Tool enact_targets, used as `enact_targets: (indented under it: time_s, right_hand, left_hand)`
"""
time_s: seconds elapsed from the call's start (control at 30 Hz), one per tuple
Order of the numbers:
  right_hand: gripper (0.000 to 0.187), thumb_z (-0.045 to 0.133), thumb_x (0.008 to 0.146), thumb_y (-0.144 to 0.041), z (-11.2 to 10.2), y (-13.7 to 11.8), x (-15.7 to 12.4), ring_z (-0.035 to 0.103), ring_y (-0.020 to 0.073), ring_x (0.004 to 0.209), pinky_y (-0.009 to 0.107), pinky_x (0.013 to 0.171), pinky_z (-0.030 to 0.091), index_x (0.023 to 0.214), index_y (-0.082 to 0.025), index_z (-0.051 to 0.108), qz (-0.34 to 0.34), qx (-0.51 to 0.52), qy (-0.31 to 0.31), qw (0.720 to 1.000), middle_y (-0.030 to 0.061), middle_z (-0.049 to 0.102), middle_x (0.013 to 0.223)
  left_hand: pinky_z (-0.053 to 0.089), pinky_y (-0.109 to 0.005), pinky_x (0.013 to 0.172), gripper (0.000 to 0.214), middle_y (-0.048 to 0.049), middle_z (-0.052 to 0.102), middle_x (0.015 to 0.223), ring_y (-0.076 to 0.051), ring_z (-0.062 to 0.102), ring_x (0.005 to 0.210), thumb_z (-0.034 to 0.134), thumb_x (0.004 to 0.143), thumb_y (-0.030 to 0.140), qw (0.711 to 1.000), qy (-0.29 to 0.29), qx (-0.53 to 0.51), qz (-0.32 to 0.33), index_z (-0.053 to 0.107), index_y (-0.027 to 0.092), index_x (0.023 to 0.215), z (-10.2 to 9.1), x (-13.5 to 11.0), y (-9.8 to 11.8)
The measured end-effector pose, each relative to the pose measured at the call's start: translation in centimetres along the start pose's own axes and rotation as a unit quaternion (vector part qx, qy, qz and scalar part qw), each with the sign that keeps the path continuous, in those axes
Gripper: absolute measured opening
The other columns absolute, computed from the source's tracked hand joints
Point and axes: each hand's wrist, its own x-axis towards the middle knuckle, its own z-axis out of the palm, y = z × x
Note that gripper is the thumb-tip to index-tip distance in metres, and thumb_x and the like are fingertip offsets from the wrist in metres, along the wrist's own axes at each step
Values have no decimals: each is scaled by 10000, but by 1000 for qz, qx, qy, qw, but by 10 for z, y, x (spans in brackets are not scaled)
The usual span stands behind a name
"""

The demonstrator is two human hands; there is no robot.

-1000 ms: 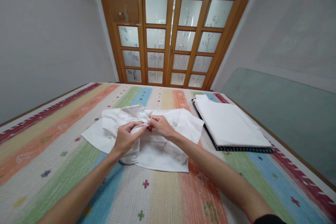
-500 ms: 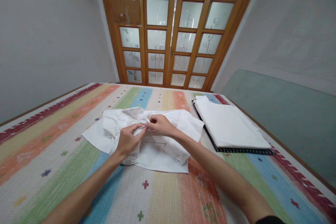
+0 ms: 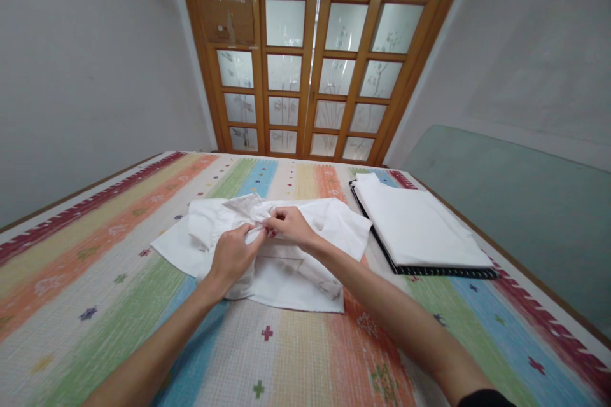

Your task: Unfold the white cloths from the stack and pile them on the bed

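Note:
A crumpled white shirt (image 3: 296,280) lies spread on the striped cover in front of me. My left hand (image 3: 235,253) pinches its cloth near the gathered collar part, thumb and fingers closed. Close beside it, my right hand (image 3: 289,226) also pinches the fabric, its fingertips almost meeting those of the left. The small spot between the fingertips is mostly hidden, so I cannot make out whether a button is there. The shirt's sleeves and hem spread out to both sides of my hands.
To the right lies a folded white garment (image 3: 420,222) on top of a folded black one with white marks (image 3: 443,272). The striped cover (image 3: 143,331) spreads over the whole surface. A pale green panel (image 3: 515,203) stands along the right edge, and wooden glazed doors (image 3: 305,70) are behind.
Both hands stay at the same place on the shirt. The fingers have shifted slightly, with the right fingertips a little more curled over the cloth.

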Motion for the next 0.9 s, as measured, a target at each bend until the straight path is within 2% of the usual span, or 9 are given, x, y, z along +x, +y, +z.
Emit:
enact_targets:
  time_s: [0.17,0.37,0.53,0.7,0.77,0.9]
  right_hand:
    - [254,694,720,-303,1,-2,2,593,118,521,224,552,501,525,-162,612,60,97,-14,993,-21,610,505]
    - [294,787,675,-372,2,-5,0,626,127,534,229,546,525,565,-164,610,106,154,-28,982,-8,641,541]
    - [284,802,670,-319,4,-7,-2,625,124,514,226,542,541,562,-166,589,137,188,-4,973,-1,649,529]
    - [241,778,689,-252,11,-5,1,589,98,473,195,501,517,573,-160,589,171,204,27,963,-10,632,509]
    - [265,794,670,-256,15,-3,2,571,85,458,183,486,500,569,-164,568,173,214,34,961,-23,620,505]
    - [354,857,570,-270,20,0,1,563,78,465,195,506,509,564,-177,516,135,231,46,962,-60,598,517]
  left_hand:
    - [471,-344,785,455,-135,754,910,-283,701,865,421,875,497,999,-31,-25,-4,721,155,899,-1,0,2]
    - [473,-336,783,464,-103,758,902,-267,689,849,426,854,517,994,-44,-97,-23,732,169,867,-1,2,-1]
    - [465,-321,721,461,-79,748,803,-255,673,782,469,814,552,989,-45,-129,-51,724,171,774,-2,4,-2]
    - [455,-306,705,433,-61,741,773,-238,660,759,482,804,531,986,-34,-154,-63,713,167,764,0,3,0]
    - [457,-300,709,422,-58,744,793,-236,660,780,481,803,516,984,-25,-167,-64,716,165,796,3,2,0]
    - [462,-301,742,374,-52,745,821,-231,655,805,498,798,456,978,-7,-195,-68,720,156,826,6,0,-2]
